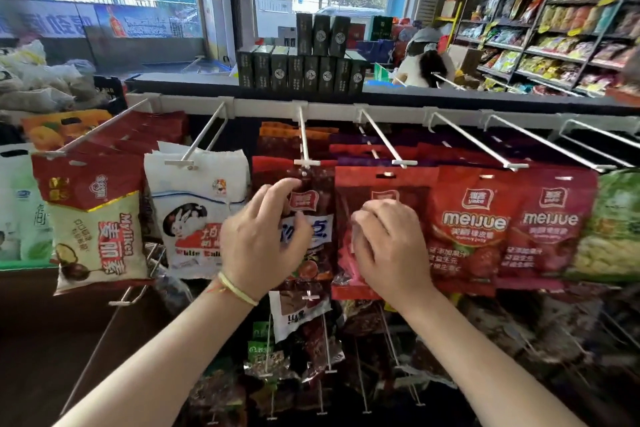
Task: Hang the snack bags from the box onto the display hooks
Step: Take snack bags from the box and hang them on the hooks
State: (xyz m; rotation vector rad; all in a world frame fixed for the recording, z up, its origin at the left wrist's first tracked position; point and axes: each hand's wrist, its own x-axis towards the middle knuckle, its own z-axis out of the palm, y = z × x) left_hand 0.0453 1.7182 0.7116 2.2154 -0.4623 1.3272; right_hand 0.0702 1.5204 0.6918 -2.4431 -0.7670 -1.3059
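Snack bags (467, 229) hang on hooks (381, 137) below the boxes (301, 71) on the rack top.

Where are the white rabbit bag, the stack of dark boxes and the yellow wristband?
White rabbit bag (194, 215), head view, on the rabbit picture.
Dark boxes (301, 69), head view, front of the lower row.
Yellow wristband (237, 289), head view, band on the left wrist.
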